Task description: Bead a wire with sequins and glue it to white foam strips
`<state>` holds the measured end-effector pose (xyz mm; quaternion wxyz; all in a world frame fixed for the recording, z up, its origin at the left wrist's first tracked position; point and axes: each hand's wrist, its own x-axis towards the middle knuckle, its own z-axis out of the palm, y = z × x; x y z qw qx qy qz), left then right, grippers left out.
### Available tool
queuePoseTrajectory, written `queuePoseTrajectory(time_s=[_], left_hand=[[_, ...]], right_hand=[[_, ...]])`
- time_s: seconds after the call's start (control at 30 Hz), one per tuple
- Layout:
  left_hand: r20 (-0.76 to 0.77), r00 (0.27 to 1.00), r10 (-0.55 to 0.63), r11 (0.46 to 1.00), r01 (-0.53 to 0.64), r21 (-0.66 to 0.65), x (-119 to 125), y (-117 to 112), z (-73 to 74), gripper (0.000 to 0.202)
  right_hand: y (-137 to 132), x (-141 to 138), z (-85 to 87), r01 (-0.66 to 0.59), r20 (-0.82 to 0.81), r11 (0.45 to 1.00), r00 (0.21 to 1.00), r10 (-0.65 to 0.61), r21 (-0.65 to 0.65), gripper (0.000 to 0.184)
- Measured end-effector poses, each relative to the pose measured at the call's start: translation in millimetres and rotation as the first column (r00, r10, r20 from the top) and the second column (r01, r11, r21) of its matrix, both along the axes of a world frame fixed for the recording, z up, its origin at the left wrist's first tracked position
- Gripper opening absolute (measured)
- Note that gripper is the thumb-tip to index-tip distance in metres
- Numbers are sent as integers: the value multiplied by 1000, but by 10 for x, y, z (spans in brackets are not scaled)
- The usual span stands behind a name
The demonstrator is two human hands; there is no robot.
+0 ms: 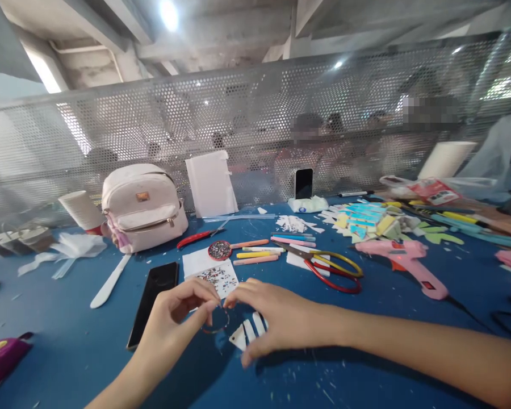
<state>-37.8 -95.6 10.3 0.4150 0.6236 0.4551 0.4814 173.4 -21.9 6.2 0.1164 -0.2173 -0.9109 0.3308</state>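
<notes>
My left hand (181, 321) pinches a thin beaded string (221, 328) between thumb and fingertips, and the string hangs in a small loop over the table. My right hand (276, 318) is beside it, with its thumb spread away from the index finger. That fingertip is close to the top of the loop; I cannot tell whether it touches. Under the right palm lies a white piece with dark stripes (241, 336), partly covered. Just beyond the hands, many small coloured beads (217, 278) lie on a white sheet (196, 260), with a round red-rimmed dish of beads (219, 250) on it.
A black phone (162, 278) lies left of the beads. Markers (255, 255), scissors (336, 267) and a pink glue gun (409, 261) lie to the right. Farther back stand a pale backpack (142, 207), paper cups (80, 210) and an upright phone (304, 183) before a perforated metal screen (247, 113).
</notes>
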Motion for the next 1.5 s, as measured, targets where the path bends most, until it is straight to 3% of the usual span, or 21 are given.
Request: queuePoseTrajectory(time_s=[0.07, 0.13, 0.23, 0.57, 0.67, 0.9, 1.17, 1.33, 1.5], left_hand=[[-4, 1000, -26, 999, 26, -21, -16, -13, -12, 19], [0, 999, -48, 998, 48, -40, -19, -20, -44, 17], [11, 998, -62, 995, 63, -75, -10, -31, -97, 15], [-3, 1000, -17, 993, 17, -119, 11, -103, -124, 20], [-22, 999, -26, 991, 23, -134, 25, -101, -122, 21], [-26, 999, -44, 990, 40, -136, 44, -64, -150, 18], [-36, 999, -20, 991, 15, -134, 13, -35, -181, 18], [-87, 996, 25, 995, -33, -90, 37, -2, -140, 15], [-54, 999, -9, 996, 5, -89, 125, 38, -143, 12]], right_hand=[[-38, 65, -48, -24, 98, 990, 995, 10, 140, 66], [-70, 106, -99, 1, 140, 981, 990, -29, 192, 52], [-90, 132, -140, 57, 138, 980, 987, -85, 193, 37], [-25, 223, -38, 46, 143, 985, 987, -70, 167, 44], [49, 195, 15, 33, 106, 978, 993, -55, 204, 27], [287, 34, 40, -206, 146, 910, 976, 163, 361, 3], [353, -108, 46, -330, 258, 795, 940, 225, 509, 4], [346, -102, 147, -247, 130, 883, 969, 213, 399, 2], [267, -95, 265, -194, -20, 940, 978, 208, 281, 9]])
